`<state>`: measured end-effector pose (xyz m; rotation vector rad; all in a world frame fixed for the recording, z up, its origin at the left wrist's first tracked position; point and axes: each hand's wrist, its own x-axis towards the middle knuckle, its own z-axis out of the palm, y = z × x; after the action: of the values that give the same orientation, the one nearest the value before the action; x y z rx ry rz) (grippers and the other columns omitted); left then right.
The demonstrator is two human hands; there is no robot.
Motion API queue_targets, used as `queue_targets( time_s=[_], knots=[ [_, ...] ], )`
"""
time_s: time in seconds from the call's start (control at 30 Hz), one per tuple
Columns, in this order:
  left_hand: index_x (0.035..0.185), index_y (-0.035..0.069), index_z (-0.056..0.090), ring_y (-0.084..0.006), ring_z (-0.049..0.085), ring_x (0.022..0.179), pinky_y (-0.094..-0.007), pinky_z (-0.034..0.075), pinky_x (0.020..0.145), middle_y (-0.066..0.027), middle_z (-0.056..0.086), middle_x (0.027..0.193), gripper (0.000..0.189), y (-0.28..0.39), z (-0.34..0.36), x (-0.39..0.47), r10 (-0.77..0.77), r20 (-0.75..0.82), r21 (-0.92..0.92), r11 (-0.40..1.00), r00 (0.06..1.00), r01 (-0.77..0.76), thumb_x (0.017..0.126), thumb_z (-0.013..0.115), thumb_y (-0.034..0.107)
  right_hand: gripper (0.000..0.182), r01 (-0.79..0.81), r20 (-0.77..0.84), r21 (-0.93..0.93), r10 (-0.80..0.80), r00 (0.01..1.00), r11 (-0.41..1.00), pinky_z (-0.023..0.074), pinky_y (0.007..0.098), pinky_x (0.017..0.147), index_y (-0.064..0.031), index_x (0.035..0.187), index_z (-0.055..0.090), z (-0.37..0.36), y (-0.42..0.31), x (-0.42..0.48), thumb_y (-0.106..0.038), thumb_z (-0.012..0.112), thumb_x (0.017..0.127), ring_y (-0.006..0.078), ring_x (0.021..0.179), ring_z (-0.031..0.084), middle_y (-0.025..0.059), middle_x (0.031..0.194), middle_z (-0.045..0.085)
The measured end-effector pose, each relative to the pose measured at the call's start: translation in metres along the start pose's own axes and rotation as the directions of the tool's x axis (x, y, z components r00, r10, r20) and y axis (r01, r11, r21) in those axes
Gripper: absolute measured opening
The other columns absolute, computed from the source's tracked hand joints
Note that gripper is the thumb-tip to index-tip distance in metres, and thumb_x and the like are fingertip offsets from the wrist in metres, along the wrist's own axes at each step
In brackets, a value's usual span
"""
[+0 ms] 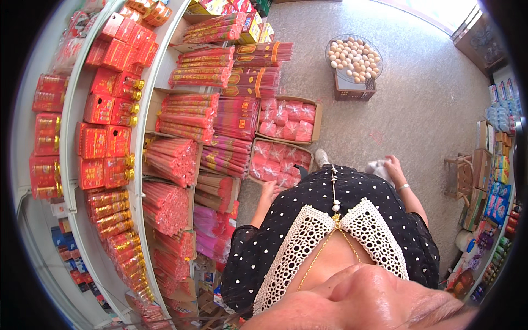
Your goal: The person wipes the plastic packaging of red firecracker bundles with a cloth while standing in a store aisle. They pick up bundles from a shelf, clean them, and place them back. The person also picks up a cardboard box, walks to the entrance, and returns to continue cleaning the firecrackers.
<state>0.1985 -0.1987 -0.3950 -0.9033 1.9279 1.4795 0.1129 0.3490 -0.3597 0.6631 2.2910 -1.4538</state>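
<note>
In my right hand (394,170) is a crumpled white cloth (377,168), hanging beside my dark dotted clothing. My left hand (270,191) appears empty, its fingers loosely bent and slightly apart. It is nearest to an open cardboard carton (252,159) of red, plastic-wrapped packets (277,161); whether it touches the carton is not clear. A second carton (317,119) with similar packets (288,117) lies just beyond. Left of these, bundles of incense sticks (235,117) lie in front of a shelf with red wrapped bundles (187,117).
A wire basket of eggs (355,57) rests on a brown plastic crate (354,90) on the speckled floor (408,103). White shelving (148,82) with red boxes (99,140) runs along my left. At right stand a small wooden stool (458,175), cartons (480,169) and stocked shelves (499,202).
</note>
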Motion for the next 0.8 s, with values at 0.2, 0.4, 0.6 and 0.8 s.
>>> queue_targets(
  time_s=[0.2, 0.4, 0.6, 0.8],
  knots=[
    [0.112, 0.005, 0.045, -0.0254, 0.056, 0.078, -0.0375, 0.049, 0.065, -0.0148, 0.054, 0.097, 0.039, 0.059, -0.018, 0.032, -0.125, -0.039, -0.271, 0.956, 0.991, 0.11, 0.082, 0.056, 0.028, 0.038, 0.142, 0.029, 0.175, -0.149, 0.988, 0.974, 0.0449, 0.0279, 0.059, -0.0023, 0.105, 0.055, 0.007, -0.068, 0.082, -0.006, 0.049, 0.068, 0.0144, 0.068, 0.054, 0.0076, 0.079, 0.057],
    [0.114, 0.006, 0.044, -0.025, 0.058, 0.079, -0.0378, 0.049, 0.064, -0.0147, 0.055, 0.098, 0.039, 0.101, -0.009, 0.062, -0.147, -0.139, -0.417, 0.906, 0.979, 0.077, 0.084, 0.056, 0.027, 0.026, 0.027, 0.044, 0.0, -0.026, 0.999, 1.0, 0.0423, 0.0275, 0.056, -0.0007, 0.092, 0.058, 0.0, -0.04, 0.124, -0.009, 0.05, 0.068, 0.0132, 0.066, 0.052, 0.0076, 0.072, 0.057],
    [0.105, -0.002, 0.051, -0.0285, 0.06, 0.079, -0.0391, 0.05, 0.063, -0.0164, 0.059, 0.094, 0.033, 0.065, 0.017, 0.073, -0.213, -0.228, -0.424, 0.9, 0.95, 0.099, 0.083, 0.052, 0.022, 0.028, -0.008, 0.103, -0.171, 0.026, 0.994, 0.985, 0.0461, 0.031, 0.064, 0.0036, 0.091, 0.059, -0.034, -0.054, 0.189, -0.011, 0.051, 0.068, 0.0179, 0.072, 0.056, 0.0129, 0.075, 0.059],
    [0.086, 0.001, 0.06, -0.0227, 0.061, 0.064, -0.0318, 0.049, 0.054, -0.0107, 0.062, 0.078, 0.021, 0.061, 0.098, 0.058, -0.273, -0.256, -0.576, 0.813, 0.928, 0.081, 0.081, 0.052, 0.02, 0.031, 0.051, 0.208, -0.268, 0.006, 0.978, 0.962, 0.0478, 0.0354, 0.07, 0.0029, 0.094, 0.06, -0.059, -0.092, 0.3, -0.012, 0.056, 0.066, 0.0274, 0.08, 0.06, 0.0205, 0.085, 0.061]
  ],
)
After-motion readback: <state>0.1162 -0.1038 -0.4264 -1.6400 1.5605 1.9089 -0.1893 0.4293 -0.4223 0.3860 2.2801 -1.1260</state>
